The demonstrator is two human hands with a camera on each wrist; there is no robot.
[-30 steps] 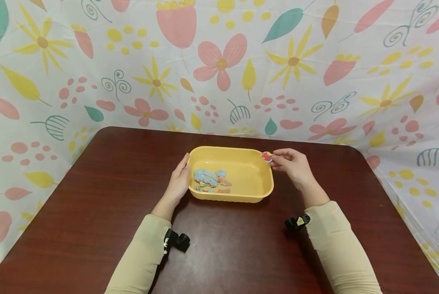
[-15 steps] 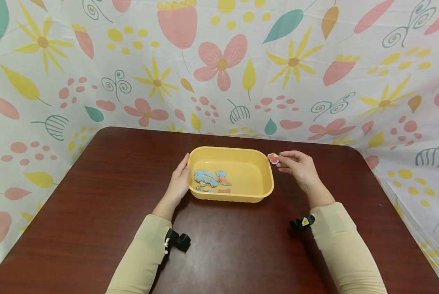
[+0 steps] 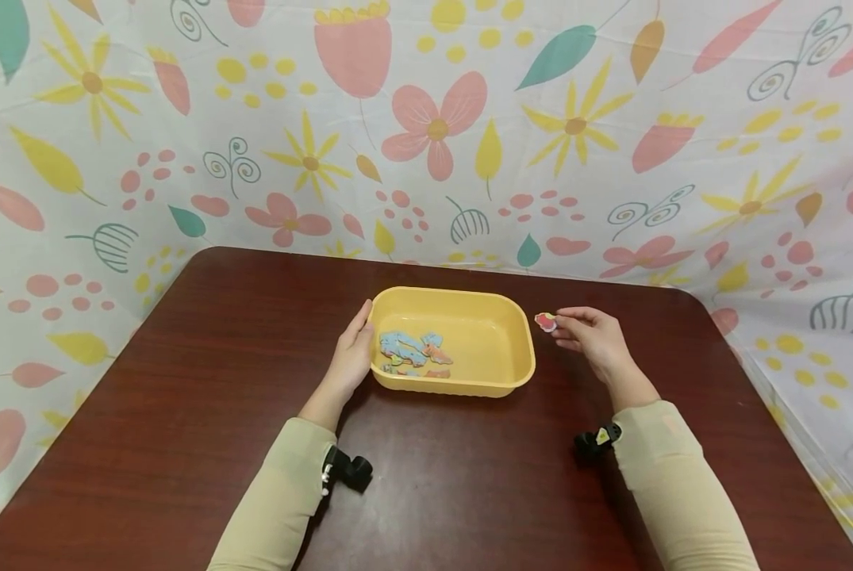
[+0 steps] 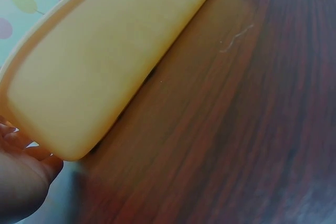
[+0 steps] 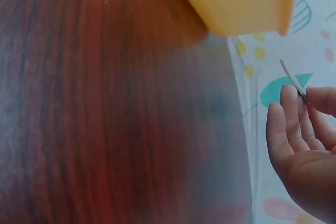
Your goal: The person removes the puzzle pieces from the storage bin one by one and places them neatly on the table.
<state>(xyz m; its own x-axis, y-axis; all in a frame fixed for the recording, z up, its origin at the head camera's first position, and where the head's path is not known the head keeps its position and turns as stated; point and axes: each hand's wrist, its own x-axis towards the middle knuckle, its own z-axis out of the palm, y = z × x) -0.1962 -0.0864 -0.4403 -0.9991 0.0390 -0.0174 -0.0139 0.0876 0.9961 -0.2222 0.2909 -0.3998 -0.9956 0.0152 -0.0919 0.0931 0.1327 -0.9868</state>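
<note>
In the head view a yellow plastic basin [image 3: 479, 384] stands on the table. Flat, irregular pieces [image 3: 401, 349], blue and orange, lie in its left part. My left hand [image 3: 350, 355] holds the basin's left end, fingers along the outside and thumb at the rim; the left wrist view shows that hand [image 4: 23, 179] at the outer wall. Just off the basin's right end, my right hand [image 3: 593, 341] pinches a small flat cutout piece [image 3: 545, 322], red and yellow with a pale edge. Seen edge-on in the right wrist view, this piece [image 5: 293, 80] is thin, between thumb and fingertips.
The dark brown wooden table [image 3: 455, 484] reaches back to a white cloth [image 3: 412, 47] printed with flowers and leaves. Black wrist cameras sit on both beige sleeves [image 3: 276, 492].
My right hand has moved right and slightly nearer, carrying the cutout piece from the basin's right rim to outside it. My left hand stays at the basin.
</note>
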